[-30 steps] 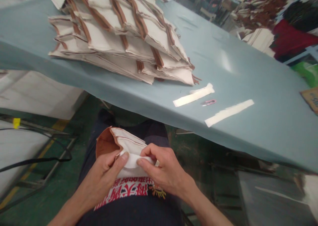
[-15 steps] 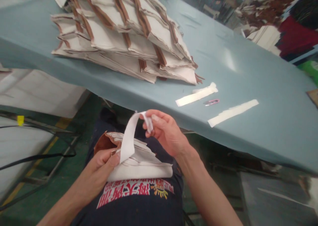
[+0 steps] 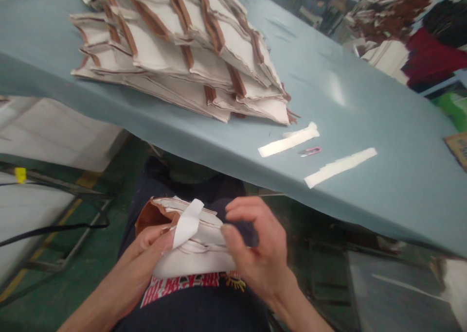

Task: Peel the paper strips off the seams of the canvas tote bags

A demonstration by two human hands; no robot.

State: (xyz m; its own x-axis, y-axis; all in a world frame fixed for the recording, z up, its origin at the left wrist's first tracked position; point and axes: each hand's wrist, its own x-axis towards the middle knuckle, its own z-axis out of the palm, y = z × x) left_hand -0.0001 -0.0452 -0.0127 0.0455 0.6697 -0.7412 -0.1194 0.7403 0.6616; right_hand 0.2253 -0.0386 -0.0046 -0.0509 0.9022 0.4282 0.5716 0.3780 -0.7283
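On my lap rests a folded white-and-brown sewn fabric piece (image 3: 197, 265), its layered edges fanned out and a brown part turned up at the left. My left hand (image 3: 144, 254) grips its left side, the thumb lying on top. Under that thumb a short white strip (image 3: 188, 225) is pinched against the piece, its free end pointing up and right. My right hand (image 3: 260, 249) hovers by the right end of the piece with fingers and thumb apart, nothing between them. Whether its thumb touches the fabric I cannot tell.
A blue-covered table (image 3: 350, 123) stretches ahead of me. A large pile of similar sewn pieces (image 3: 160, 50) lies on it at the left. Nearer its front edge are two pale strips, one left (image 3: 288, 141) and one right (image 3: 341, 167), with pink-handled thread snips (image 3: 311, 151) between them.
My right hand has let go of the white strip's far end, moved down and right, and opened. The strip's free end has dropped toward the fabric. My left hand keeps its hold.
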